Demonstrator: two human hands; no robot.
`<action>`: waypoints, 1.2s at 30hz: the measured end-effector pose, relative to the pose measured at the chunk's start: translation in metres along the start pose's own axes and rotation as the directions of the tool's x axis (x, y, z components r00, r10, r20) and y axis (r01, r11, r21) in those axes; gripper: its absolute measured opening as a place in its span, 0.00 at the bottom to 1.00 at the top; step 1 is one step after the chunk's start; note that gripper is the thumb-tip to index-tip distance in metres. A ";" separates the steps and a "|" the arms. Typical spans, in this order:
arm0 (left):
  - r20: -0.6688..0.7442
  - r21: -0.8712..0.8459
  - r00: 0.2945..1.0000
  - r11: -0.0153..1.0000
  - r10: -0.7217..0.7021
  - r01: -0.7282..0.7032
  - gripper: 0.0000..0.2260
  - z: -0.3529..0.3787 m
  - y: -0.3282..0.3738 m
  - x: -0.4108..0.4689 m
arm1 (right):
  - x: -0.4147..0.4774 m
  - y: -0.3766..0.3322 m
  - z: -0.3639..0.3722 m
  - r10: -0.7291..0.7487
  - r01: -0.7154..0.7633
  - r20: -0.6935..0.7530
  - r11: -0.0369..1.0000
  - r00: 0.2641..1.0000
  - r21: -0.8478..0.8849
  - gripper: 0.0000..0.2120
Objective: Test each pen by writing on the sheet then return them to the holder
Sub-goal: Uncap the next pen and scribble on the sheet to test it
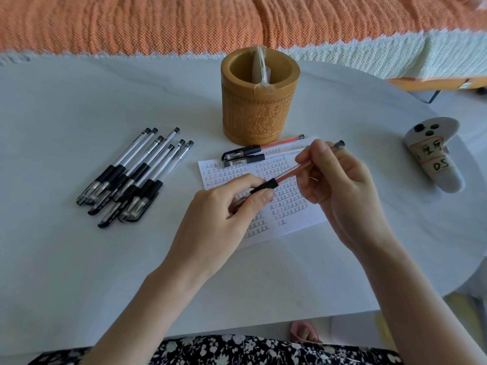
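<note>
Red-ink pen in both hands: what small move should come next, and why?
Probably pull the hands apart to uncap it. The left hand grips the black end of the clear pen with red ink, hiding its tip. The right hand pinches the barrel, and the pen hangs above the white sheet of written marks, so it cannot write yet.

Pen (295, 171) tip end is buried in the left hand (224, 206); I can't tell if the cap's on. That hand and the right hand (340, 185) cover the mid sheet (297, 219), and the marks are too small for me to read. Clear packet (261, 67) in the holder (258, 111): contents unclear, lower part behind the wall. Forearms are cut off at the bottom edge.
</note>
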State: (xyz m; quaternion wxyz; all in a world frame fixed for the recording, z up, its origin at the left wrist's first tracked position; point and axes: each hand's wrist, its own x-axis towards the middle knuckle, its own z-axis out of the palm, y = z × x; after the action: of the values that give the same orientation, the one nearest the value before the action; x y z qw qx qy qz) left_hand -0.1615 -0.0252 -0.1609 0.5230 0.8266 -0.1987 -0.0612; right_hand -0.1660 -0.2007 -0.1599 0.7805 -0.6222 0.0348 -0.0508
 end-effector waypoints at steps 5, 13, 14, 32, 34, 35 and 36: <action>0.011 0.016 0.999 0.999 0.048 -0.048 0.10 0.001 0.000 -0.001 | -0.002 -0.003 0.000 0.019 -0.019 0.000 0.994 1.000 0.105 0.13; 0.070 0.157 0.997 0.986 0.042 -0.052 0.10 0.009 -0.001 -0.003 | -0.008 0.006 0.007 0.222 -0.223 0.104 0.975 0.969 -0.005 0.12; 0.079 0.165 0.997 0.986 0.017 -0.030 0.11 0.010 -0.002 -0.003 | -0.008 0.008 0.007 0.217 -0.218 0.077 0.976 0.973 0.008 0.10; 0.129 0.550 0.985 0.835 -0.112 0.023 0.16 0.013 -0.006 -0.001 | -0.017 0.015 -0.008 -0.056 -0.070 -0.282 0.905 0.958 -0.419 0.20; 0.124 0.551 0.986 0.834 -0.111 0.025 0.16 0.013 -0.007 -0.001 | -0.018 0.019 -0.005 -0.090 -0.071 -0.310 0.879 0.947 -0.472 0.21; 0.123 0.552 0.986 0.834 -0.111 0.025 0.16 0.013 -0.008 -0.001 | -0.019 0.021 -0.004 -0.099 -0.072 -0.315 0.868 0.944 -0.491 0.21; 0.124 0.554 0.986 0.832 -0.109 0.022 0.17 0.013 -0.008 -0.001 | -0.020 0.024 -0.003 -0.109 -0.071 -0.318 0.861 0.942 -0.504 0.21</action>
State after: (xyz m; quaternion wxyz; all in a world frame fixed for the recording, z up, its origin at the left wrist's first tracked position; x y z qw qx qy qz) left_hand -0.1642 -0.0328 -0.1740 0.2442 0.9413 -0.2181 -0.0816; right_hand -0.1851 -0.1962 -0.1839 0.5706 -0.7881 0.1730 -0.1529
